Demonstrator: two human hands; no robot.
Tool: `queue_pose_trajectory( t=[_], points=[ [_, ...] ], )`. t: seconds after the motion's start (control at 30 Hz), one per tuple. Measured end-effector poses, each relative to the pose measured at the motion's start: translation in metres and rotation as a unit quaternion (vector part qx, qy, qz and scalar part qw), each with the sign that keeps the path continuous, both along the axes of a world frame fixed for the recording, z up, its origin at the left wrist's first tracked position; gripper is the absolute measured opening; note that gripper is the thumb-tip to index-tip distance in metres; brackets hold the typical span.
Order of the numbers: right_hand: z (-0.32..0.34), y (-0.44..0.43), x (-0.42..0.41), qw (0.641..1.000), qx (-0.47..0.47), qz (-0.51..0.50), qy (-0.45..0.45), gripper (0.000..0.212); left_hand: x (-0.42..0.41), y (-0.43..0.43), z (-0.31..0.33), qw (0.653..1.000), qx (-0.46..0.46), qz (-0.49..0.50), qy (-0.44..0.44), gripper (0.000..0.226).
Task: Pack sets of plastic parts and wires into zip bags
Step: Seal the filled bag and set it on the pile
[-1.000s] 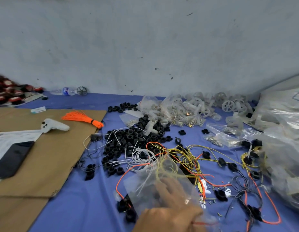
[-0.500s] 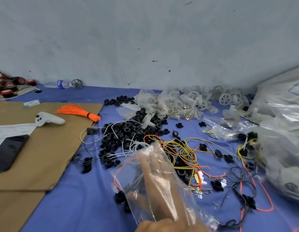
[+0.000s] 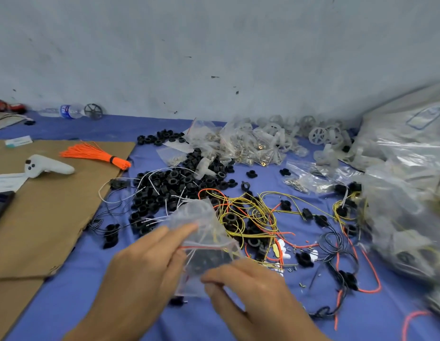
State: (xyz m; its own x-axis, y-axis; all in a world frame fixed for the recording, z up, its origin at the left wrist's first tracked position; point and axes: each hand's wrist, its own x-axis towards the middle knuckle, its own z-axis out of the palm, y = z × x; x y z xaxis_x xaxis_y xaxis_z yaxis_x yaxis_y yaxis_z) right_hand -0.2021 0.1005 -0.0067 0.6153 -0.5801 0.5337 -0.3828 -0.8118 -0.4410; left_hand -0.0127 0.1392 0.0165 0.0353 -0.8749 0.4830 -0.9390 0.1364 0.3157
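Head view: the bag (image 3: 204,231) hangs just above the cloth (image 3: 73,299), close to the person, with dark parts (image 3: 209,260) and pale wires (image 3: 198,212) inside. The left hand (image 3: 150,264) pinches its side by the red zip line. The right hand (image 3: 248,286) curls on its lower edge. It looks light, limp and slick, best held at the stiffer zip. Cardboard (image 3: 49,217) lies left, and a grey wall (image 3: 214,45) stands behind.

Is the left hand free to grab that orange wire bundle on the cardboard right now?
Probably not yet: the left hand pinches the zip bag, which the right hand also holds. Nothing stands between it and the orange wire bundle on the cardboard, so it looks reachable once the left hand lets go.
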Motion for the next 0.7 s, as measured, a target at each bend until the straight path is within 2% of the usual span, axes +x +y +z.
queue_pose_trajectory(
  t=[0.07, 0.2, 0.3, 0.4, 0.5, 0.7],
  points=[
    [-0.001, -0.011, -0.023, 0.995, -0.018, -0.065, -0.075, 0.012, 0.008, 0.000, -0.001, 0.999, 0.012, 0.024, 0.018, 0.045],
    [-0.022, -0.033, -0.027, 0.988, 0.070, -0.117, -0.075, 0.012, 0.024, 0.000, 0.006, 0.994, -0.018, 0.069, 0.078, 0.039],
    [-0.040, -0.064, -0.029, 0.983, 0.110, -0.143, 0.040, 0.012, 0.033, 0.002, 0.013, 0.986, -0.064, 0.099, 0.117, 0.036],
    [-0.060, -0.082, -0.009, 0.978, 0.087, -0.135, 0.133, 0.024, 0.039, 0.004, 0.019, 0.979, -0.084, 0.102, 0.157, 0.035],
    [-0.075, -0.090, 0.013, 0.962, 0.067, -0.145, 0.221, 0.034, 0.042, 0.006, 0.022, 0.979, -0.087, 0.105, 0.154, 0.032],
    [-0.081, -0.092, 0.027, 0.948, 0.042, -0.178, 0.259, 0.025, 0.048, 0.009, 0.018, 0.975, -0.072, 0.122, 0.169, 0.033]
  ],
)
